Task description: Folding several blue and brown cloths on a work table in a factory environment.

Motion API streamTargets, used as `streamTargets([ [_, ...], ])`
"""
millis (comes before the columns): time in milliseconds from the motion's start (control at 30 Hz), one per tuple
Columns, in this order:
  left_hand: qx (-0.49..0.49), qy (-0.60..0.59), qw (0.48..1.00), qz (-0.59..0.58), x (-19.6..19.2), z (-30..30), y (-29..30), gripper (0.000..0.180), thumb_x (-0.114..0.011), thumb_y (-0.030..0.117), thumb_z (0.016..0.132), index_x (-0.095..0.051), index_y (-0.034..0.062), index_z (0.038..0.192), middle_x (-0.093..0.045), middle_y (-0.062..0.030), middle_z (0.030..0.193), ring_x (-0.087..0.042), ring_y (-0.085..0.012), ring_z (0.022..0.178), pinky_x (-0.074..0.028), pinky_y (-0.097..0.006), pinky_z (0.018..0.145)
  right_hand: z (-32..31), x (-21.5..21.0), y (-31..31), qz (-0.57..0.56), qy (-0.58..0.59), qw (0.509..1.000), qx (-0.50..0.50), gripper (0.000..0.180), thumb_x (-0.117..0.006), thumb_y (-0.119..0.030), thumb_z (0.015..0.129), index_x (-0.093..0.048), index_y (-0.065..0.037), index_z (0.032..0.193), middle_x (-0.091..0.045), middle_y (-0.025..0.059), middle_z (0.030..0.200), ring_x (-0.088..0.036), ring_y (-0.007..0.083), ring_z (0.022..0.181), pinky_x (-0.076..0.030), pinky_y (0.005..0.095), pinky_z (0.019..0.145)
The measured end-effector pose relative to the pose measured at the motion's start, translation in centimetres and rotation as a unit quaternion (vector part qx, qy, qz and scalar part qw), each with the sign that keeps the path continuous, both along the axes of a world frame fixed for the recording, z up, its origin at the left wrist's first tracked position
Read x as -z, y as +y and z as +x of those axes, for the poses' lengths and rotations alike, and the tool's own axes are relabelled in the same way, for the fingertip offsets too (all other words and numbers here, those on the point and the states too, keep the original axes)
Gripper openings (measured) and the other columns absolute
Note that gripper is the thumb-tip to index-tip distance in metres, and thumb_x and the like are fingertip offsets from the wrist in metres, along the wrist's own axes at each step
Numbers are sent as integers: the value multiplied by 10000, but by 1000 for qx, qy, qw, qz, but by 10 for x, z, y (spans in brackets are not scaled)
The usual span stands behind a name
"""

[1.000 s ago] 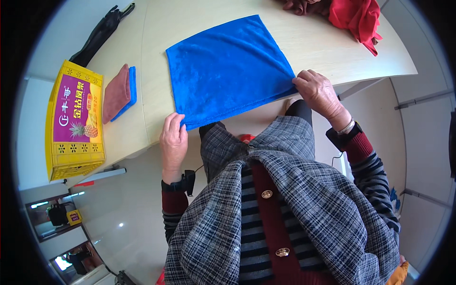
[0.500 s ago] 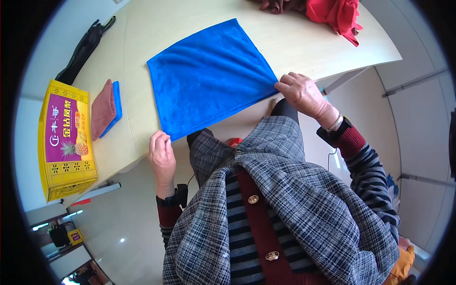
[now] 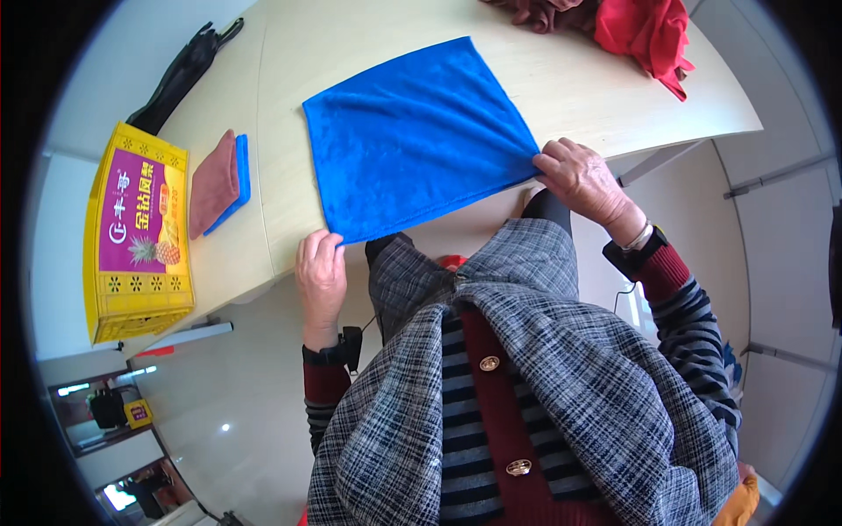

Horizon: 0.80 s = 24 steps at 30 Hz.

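A blue cloth (image 3: 412, 145) lies spread on the pale tabletop, its near edge reaching the table's front edge. My left hand (image 3: 321, 273) pinches the near left corner of the cloth. At the near right corner, my right hand (image 3: 586, 182) grips the fabric between thumb and fingers, and creases fan out from there across the cloth. Left of it, a folded brown cloth (image 3: 214, 186) rests against a folded blue cloth (image 3: 243, 175).
A yellow and purple carton (image 3: 140, 237) stands at the table's left end. Behind it lies a black folded umbrella-like item (image 3: 180, 74). Red cloth (image 3: 647, 39) and brown cloth (image 3: 545, 14) are heaped at the far right of the pale table (image 3: 285, 53). White cabinets (image 3: 781, 188) line the right side.
The view has shifted, so the table and everything on it appear farther right. Both hands keep hold of the same corners, and the cloth looks nearly unchanged.
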<state>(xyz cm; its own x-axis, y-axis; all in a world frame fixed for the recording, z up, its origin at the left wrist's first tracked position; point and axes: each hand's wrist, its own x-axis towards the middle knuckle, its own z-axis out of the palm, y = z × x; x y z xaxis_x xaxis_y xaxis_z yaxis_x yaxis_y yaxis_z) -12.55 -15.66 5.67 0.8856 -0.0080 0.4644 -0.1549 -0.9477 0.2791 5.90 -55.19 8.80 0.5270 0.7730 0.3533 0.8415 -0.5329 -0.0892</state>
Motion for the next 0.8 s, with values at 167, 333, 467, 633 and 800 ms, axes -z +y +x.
streamTargets([
  [167, -33, -21, 998, 49, -10, 1, 8, 180, -652, -9, 843, -620, 20, 1018, -607, -150, 1053, -594, -351, 998, -480, -437, 874, -4, 1, -5, -23, 16, 1000, -7, 119, -643, -99, 844, -539, -68, 892, -561, 91, 853, -615, 282, 841, -531, 393, 753],
  [333, -74, -12, 993, 96, -15, 10, 24, 173, -649, 9, 844, -616, 39, 1011, -603, -131, 1044, -583, -340, 1015, -470, -441, 884, -16, 4, 10, 29, 39, 998, -50, 143, -664, -72, 821, -523, -69, 798, -535, 92, 760, -599, 296, 737, -522, 399, 663],
  [467, -84, -3, 991, 102, -16, 22, 39, 186, -631, -29, 821, -612, 24, 998, -603, -153, 1030, -588, -361, 1008, -469, -450, 888, -12, 5, 19, 26, 106, 989, -103, 93, -657, -81, 851, -576, -53, 814, -591, 93, 774, -624, 293, 728, -527, 390, 664],
  [633, -93, 24, 991, 89, -10, 28, 64, 215, -629, -52, 801, -608, 13, 1004, -608, -161, 1008, -591, -370, 1002, -471, -450, 879, 77, -7, 47, 131, 184, 974, 32, 175, -646, -175, 922, -675, -42, 1031, -702, 116, 955, -689, 291, 839, -551, 384, 729],
  [800, -119, 42, 989, 75, -6, 42, 78, 231, -650, -21, 798, -623, 39, 1020, -616, -124, 1050, -584, -330, 1038, -459, -438, 903, 197, 36, 73, 162, 80, 969, 167, 363, -675, -344, 883, -679, -53, 1100, -702, 145, 982, -684, 329, 899, -540, 428, 817],
])
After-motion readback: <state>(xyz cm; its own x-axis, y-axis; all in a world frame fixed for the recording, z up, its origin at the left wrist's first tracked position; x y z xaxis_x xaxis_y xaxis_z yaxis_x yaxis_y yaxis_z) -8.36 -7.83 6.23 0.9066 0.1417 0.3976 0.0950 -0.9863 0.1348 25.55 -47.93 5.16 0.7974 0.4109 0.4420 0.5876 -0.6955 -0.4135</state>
